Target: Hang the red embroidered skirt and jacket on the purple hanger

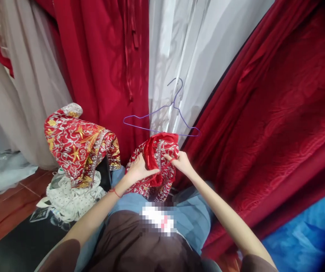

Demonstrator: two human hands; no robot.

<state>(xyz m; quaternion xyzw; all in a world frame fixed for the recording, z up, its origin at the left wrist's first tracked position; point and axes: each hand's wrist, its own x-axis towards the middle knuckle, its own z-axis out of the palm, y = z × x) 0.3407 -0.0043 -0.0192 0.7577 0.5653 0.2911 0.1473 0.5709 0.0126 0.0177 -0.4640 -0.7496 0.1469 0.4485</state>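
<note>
A red garment with silver embroidery and a plain red lining (152,151) lies gathered over my lap. My left hand (138,170) rests on its left side, thumb spread away from the fingers and pointing right. At the garment's right edge, my right hand (181,162) is closed in a pinch on the red fabric, near a thin red cord. Just above the garment is a thin purple wire hanger (162,109), its hook pointing up, with no clothing on it.
To the left, another red and gold embroidered cloth (77,147) is draped above a white dotted cloth (71,196). Red curtain-like fabric (102,56) hangs ahead, more red fabric (278,105) at right. Blue material (307,234) lies lower right, red tiled floor (3,211) at left.
</note>
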